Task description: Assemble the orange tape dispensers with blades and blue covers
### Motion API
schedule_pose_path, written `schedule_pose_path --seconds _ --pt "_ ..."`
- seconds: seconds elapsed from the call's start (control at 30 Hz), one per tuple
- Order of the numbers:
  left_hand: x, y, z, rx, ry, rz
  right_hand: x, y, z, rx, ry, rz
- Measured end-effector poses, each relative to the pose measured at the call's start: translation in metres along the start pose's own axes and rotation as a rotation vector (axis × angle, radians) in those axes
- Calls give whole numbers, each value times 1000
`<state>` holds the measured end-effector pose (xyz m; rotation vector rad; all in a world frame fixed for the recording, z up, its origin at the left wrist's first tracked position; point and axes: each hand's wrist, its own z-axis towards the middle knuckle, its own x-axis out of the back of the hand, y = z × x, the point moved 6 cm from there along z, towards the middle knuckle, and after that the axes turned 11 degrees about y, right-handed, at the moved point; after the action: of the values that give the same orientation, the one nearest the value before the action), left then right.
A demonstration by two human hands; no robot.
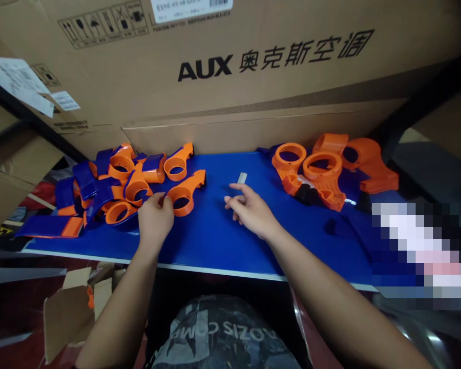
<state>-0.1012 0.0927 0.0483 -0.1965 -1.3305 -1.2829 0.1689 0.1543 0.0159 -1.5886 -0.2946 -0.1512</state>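
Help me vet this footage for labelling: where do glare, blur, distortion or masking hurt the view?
Head view: a white glint on the blue tabletop beside the right-hand orange pieces; head view: small print on the upper white label is soft; head view: a mosaic patch hides part of the tabletop's right end; head view: wide-angle stretch seems to slant the dark left post.

Counts by kind: one blue worktop (223, 236); two bare hands, one left hand (156, 218) and one right hand (249, 210); four orange holders (333, 184) in the right-hand group; five open orange rings (182, 211) in the left-hand group, whose overlapping blue-and-orange pieces (154, 163) defy exact count; one small grey piece (242, 178); one large carton (230, 97); one small open carton (61, 318).
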Motion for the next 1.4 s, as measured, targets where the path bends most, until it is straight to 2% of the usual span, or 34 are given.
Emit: schedule_pose_path --seconds 0.1,0.17,0.27,0.37,0.43,0.53,0.63,0.8,0.93,1.03,1.1,1.17,1.27,1.33,1.4 --pt "12 4 -12 -64 167 252 5 -5 1 156 120 -113" --pt "14 6 -20 -80 218 319 17 -12 1 287 301 -245" --pt "16 13 -32 -133 302 241 45 -24 -2 415 628 -443" --pt "16 23 -45 -280 356 75 77 -26 -4 353 893 -542" --pt "13 29 -52 -369 343 3 95 -20 -1 240 958 -581" --pt "3 32 -56 -427 273 -3 112 -6 7 75 952 -628" --pt "-7 27 -51 -426 170 93 119 4 17 55 907 -692" --pt "-11 15 -36 -357 103 255 116 4 27 242 865 -696" --pt "-5 15 -38 -321 144 177 99 -13 15 484 911 -622" --pt "9 27 -52 -323 260 -77 76 -28 -2 647 881 -493" --pt "13 39 -63 -281 237 -341 59 -35 -14 727 809 -374" --pt "6 53 -72 -151 85 -647 41 -42 -25 827 680 -289" --pt "-22 76 -82 153 -226 -1035 18 -48 -40 980 462 -209" --pt "-41 88 -86 326 -372 -1186 8 -48 -45 1006 332 -174" --pt "-54 96 -85 411 -414 -1281 1 -45 -45 949 217 -154"
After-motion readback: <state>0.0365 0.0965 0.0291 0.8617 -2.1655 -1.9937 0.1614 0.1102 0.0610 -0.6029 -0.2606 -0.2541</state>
